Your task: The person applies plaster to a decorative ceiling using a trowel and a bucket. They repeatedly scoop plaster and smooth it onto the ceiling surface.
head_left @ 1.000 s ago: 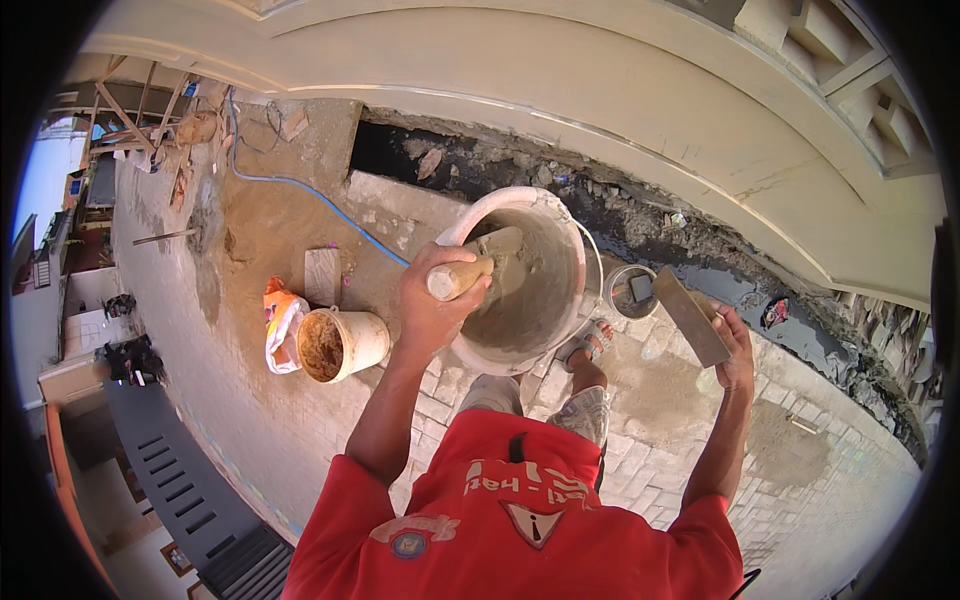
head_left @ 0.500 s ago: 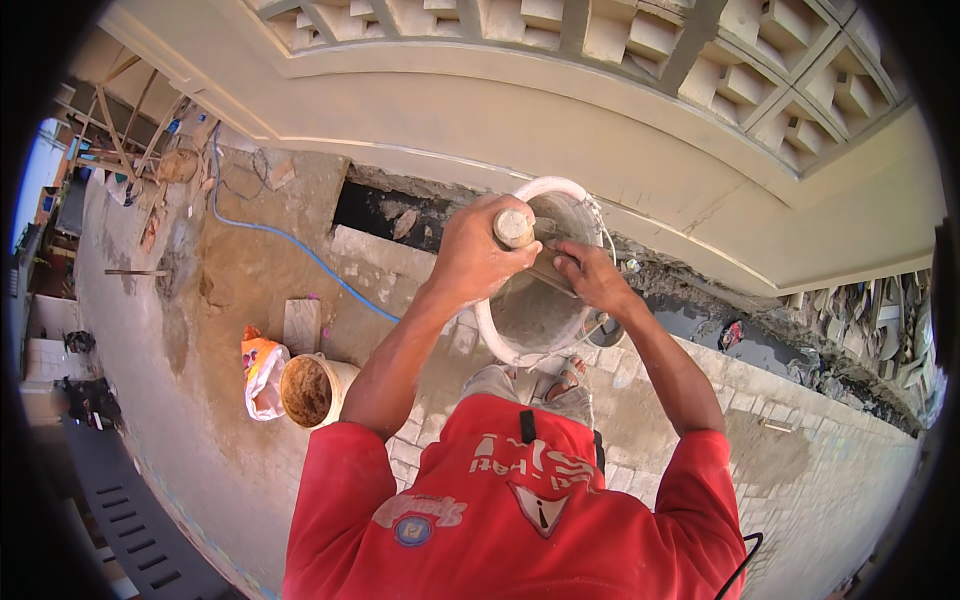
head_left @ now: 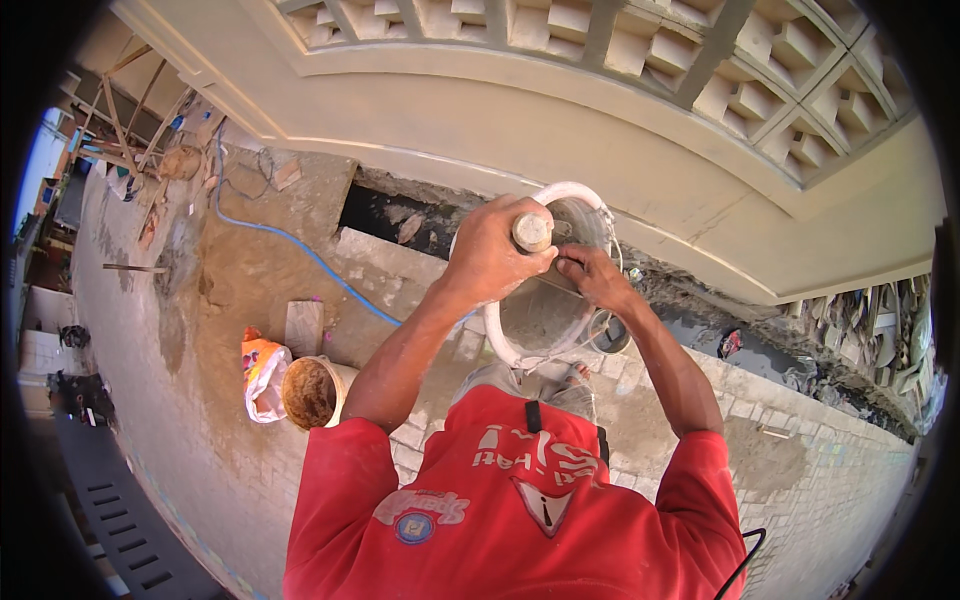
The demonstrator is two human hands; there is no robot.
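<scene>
My left hand (head_left: 490, 250) grips the pale round handle (head_left: 532, 231) of a tool over a large white bucket (head_left: 495, 335) with mortar residue inside; the handle's end faces up toward me. My right hand (head_left: 590, 272) reaches into that bucket, fingers closed on a flat rectangular float (head_left: 560, 282), which is mostly hidden by my hands. Just right of the bucket sits a small round container (head_left: 610, 338), partly behind my right forearm.
A smaller bucket (head_left: 308, 390) with brown contents, an orange-and-white sack (head_left: 264, 385), a board (head_left: 304, 325) and a blue hose (head_left: 290, 243) lie to the left. Beyond runs a muddy open drain (head_left: 395, 215) along a cream wall (head_left: 670, 165) with decorative blocks.
Since a second ago my right hand has moved left with the float into the bucket, and my left hand has risen, turning the handle upward. The view has tilted toward the wall.
</scene>
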